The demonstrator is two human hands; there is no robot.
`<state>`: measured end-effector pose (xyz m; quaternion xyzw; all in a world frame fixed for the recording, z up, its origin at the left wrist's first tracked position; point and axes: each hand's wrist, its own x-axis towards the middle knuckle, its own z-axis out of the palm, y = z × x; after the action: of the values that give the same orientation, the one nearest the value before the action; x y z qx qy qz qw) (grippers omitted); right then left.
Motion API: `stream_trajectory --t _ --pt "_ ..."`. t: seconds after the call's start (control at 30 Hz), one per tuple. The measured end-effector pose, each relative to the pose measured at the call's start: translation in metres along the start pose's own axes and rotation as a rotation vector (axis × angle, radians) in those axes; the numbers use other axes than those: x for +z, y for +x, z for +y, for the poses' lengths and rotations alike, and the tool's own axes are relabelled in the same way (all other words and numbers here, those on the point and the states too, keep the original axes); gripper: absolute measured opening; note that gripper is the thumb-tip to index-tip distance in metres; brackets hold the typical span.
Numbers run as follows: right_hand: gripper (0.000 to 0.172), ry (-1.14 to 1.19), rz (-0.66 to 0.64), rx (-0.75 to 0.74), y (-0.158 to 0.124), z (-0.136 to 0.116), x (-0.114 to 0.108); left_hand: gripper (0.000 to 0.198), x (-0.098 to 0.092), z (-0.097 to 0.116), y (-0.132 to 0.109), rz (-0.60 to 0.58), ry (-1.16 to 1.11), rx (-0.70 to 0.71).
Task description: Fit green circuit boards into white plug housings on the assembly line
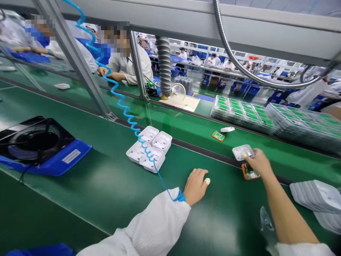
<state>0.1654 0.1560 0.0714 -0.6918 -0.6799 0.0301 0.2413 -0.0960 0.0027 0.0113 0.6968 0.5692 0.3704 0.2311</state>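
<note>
My left hand [196, 185] rests over the green bench top, its fingers apart and nothing in them; a blue strap circles the wrist and a pale cover sits on one fingertip. At the right, my right hand [259, 161] grips a white plastic cover [241, 152] by its edge. Just under that hand lies an orange-rimmed circuit board [249, 173]. Farther back on the green belt are another orange-rimmed board [218, 136] and a white piece [227, 129]. Stacks of white covers [151, 147] stand to the left of my left hand.
A black fan [39, 137] on a blue base stands at the left. More white covers [317, 195] lie at the right edge. Trays of green boards [242, 112] stand beyond the belt. A coiled blue cord [128, 115] crosses the view, and a person [133, 64] sits opposite.
</note>
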Motion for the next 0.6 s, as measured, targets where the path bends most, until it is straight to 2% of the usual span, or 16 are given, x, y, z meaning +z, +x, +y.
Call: stream_trajectory --t 0.03,0.07,0.13,0.23,0.3,0.37,0.47,0.6 --pt "0.052 -0.089 0.107 0.020 0.009 0.003 -0.003 0.026 0.001 0.000 0.001 0.000 0.001 0.007" --pt "0.053 -0.131 0.153 0.000 0.013 0.002 -0.003 0.025 0.002 0.001 0.002 0.002 -0.006 0.007" --pt "0.044 -0.074 0.095 -0.139 0.002 -0.012 0.012 0.024 0.003 0.001 0.004 0.008 -0.031 -0.001" --pt "0.028 0.142 -0.054 -0.376 -0.045 -0.051 0.056 0.025 0.003 -0.001 0.007 0.030 -0.072 -0.011" --pt "0.026 0.195 -0.060 -0.502 -0.076 -0.077 0.081 0.026 0.002 -0.002 0.007 0.051 -0.093 -0.018" --pt "0.028 0.253 -0.094 -0.571 -0.097 -0.095 0.095 0.025 0.003 -0.003 0.008 0.068 -0.105 -0.025" --pt "0.026 0.301 -0.139 -0.579 -0.108 -0.100 0.098 0.021 0.002 -0.002 0.007 0.077 -0.095 -0.025" --pt "0.019 0.273 -0.161 -0.574 -0.113 -0.089 0.093 0.017 -0.009 0.004 0.004 0.089 0.016 0.020"
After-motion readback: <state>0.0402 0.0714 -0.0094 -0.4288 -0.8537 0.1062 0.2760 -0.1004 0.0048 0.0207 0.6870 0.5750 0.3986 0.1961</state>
